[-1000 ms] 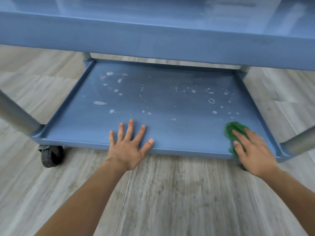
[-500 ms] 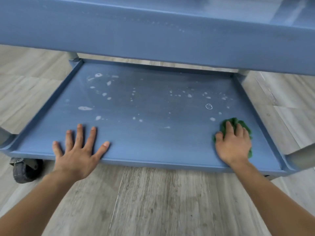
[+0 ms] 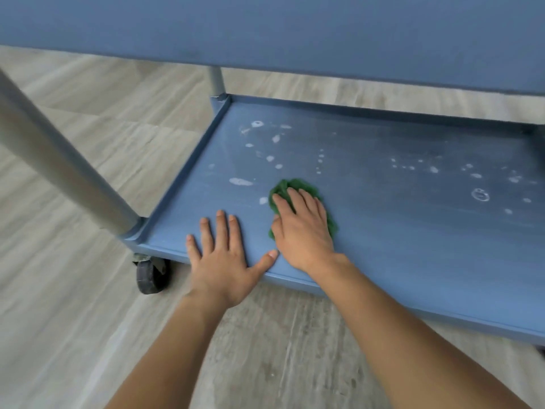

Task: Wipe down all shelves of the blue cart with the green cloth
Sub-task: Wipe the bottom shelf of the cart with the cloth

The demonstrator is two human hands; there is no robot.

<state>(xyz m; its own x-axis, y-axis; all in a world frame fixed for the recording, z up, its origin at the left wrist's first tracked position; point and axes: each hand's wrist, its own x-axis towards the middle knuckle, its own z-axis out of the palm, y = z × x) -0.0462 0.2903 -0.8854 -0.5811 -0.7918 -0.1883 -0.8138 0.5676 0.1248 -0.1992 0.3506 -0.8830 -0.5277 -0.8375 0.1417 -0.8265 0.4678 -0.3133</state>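
Rightward, wide shelf (image 3: 413, 237) past green cloth (image 3: 296, 184)

Open wide across the shelf (image 3: 413, 246) from the middle to the right edge; reachable over the low near rim (image 3: 383, 302). Capped overhead by the upper shelf (image 3: 295, 31). Blocked at the near-left corner by a post (image 3: 59, 160), at the far-left corner by a second post (image 3: 216, 81). Crowded near the left edge by left hand (image 3: 219, 261), right hand (image 3: 303, 228) and cloth (image 3: 284, 187).
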